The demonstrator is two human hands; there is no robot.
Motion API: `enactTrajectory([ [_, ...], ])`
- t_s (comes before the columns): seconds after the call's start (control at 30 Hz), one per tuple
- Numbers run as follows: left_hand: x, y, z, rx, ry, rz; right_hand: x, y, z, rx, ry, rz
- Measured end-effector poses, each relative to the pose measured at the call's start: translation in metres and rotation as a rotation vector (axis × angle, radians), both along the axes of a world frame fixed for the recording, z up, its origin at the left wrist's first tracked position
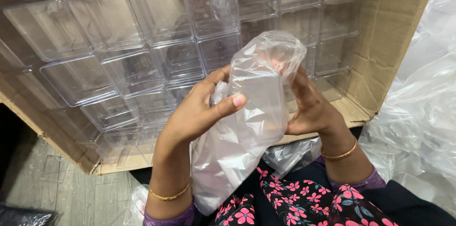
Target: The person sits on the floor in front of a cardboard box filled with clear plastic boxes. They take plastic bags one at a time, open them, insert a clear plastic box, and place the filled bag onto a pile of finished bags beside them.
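Head view, bagged box (254, 95) between both hands' grip

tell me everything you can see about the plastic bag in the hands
The plastic bag is thin, clear and crinkled, held upright over the lap. A clear box-like shape shows inside its upper half. The left hand grips its left side, thumb across the front; the right hand holds its right edge. Its loose lower end hangs down.

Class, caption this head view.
Both hands, left hand and right hand, hold a plastic bag before a cardboard box.
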State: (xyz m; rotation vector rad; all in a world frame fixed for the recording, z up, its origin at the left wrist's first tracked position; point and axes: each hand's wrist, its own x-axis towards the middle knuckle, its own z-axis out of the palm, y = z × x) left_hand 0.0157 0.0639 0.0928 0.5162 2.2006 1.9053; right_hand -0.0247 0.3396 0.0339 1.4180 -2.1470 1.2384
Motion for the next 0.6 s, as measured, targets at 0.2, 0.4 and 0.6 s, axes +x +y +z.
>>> enactTrajectory([
  [0.2, 0.001, 0.006, -0.003, 0.111, -0.004, 0.028, 0.002, 0.000, 0.001, -0.019, -0.008, 0.003],
  [0.4, 0.009, 0.021, -0.005, 0.241, -0.045, 0.122, 0.008, -0.003, 0.004, -0.048, -0.020, -0.033],
  [0.6, 0.010, 0.022, -0.004, 0.301, -0.062, 0.098, 0.006, -0.001, 0.002, -0.046, -0.011, -0.023],
])
